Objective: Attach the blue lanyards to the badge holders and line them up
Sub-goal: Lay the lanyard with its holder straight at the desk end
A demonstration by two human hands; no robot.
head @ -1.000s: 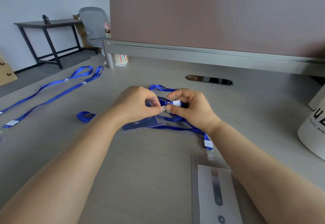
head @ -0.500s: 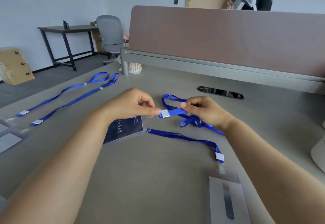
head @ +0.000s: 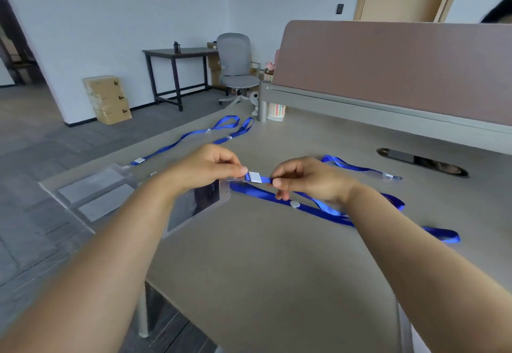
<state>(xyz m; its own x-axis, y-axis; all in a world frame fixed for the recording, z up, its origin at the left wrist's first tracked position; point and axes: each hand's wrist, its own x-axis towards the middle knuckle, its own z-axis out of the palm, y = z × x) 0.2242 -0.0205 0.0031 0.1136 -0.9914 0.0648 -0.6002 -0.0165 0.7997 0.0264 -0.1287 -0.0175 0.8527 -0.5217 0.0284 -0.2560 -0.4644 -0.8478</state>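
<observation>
Now the left hand [head: 205,171] is pinching the clear plastic badge holder [head: 194,208] just over the grey tabletop [head: 277,269]; the right hand [head: 307,181] is squeezing the long blue ribbon lanyard [head: 304,209] with its fingers [head: 279,183]; the clip seems joined; next is probably laying it down straight.

Grey office chair [head: 236,67] beside black table [head: 180,54]

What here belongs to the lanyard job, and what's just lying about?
Job: held lanyard, badge holder, left hand, right hand, lined-up lanyards, spare lanyard.
Lying about: office chair, cardboard boxes, striped cup, side table.
</observation>
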